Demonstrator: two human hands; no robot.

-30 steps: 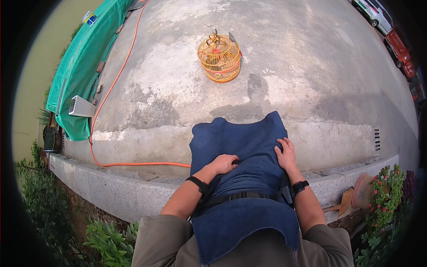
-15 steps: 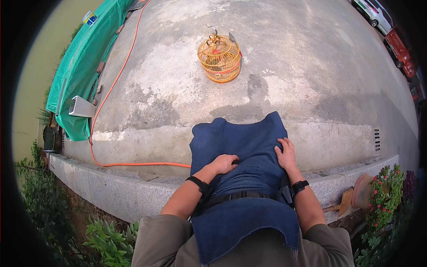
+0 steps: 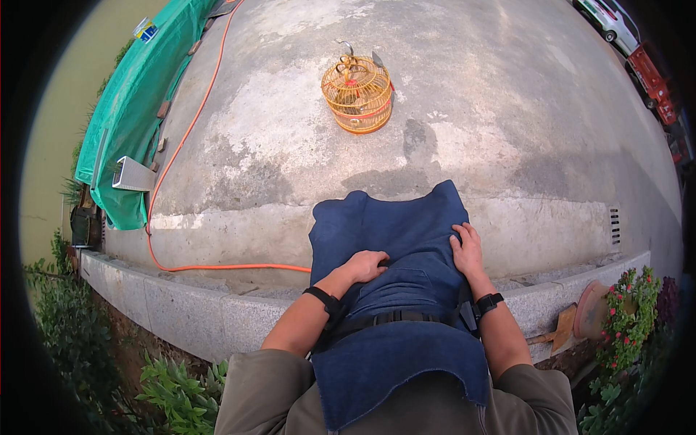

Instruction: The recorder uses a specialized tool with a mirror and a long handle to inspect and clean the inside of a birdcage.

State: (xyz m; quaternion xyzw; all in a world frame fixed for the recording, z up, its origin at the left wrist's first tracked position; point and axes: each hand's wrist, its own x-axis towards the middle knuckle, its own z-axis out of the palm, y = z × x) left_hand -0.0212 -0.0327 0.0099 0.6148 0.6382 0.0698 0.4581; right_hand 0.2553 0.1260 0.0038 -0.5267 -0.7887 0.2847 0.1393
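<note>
A blue denim apron (image 3: pixel 391 228) covers my lap, and a dark belt (image 3: pixel 397 317) crosses it at the waist. My left hand (image 3: pixel 368 266) rests on the apron over my left thigh, fingers pointing inward and holding nothing I can see. Over the apron's right side lies my right hand (image 3: pixel 466 248), its fingers slightly apart and nothing in them. Out on the concrete ahead, beyond reach of both hands, a round yellow birdcage (image 3: pixel 357 98) stands with a hook on top. What is inside the cage is too small to make out.
An orange hose (image 3: pixel 190 130) curves along the left to the apron. Beside it are a green tarp (image 3: pixel 134 109) and a white planter (image 3: pixel 133 175). A granite curb (image 3: pixel 181 315) runs beneath me. At right are a shovel (image 3: pixel 562 328), potted flowers (image 3: pixel 627 308) and parked vehicles (image 3: pixel 650 83).
</note>
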